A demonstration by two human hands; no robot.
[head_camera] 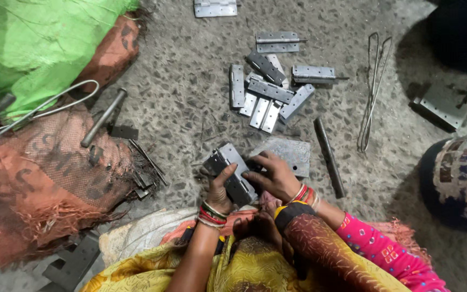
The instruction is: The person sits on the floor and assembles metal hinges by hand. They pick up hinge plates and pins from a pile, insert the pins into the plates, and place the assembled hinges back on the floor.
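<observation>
Steel hinge (232, 172) part-hidden by hands

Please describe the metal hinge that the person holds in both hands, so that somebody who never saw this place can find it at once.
Start at the heap of grey hinge plates on the speckled floor, then come down to the person's two hands. Between the left hand and the right hand sits a grey hinge, tilted, beside a flat metal plate. It alone is gripped; the other hinges lie loose.

two hands (244, 184), one held hinge (232, 172), one steel rod (329, 157)
</observation>
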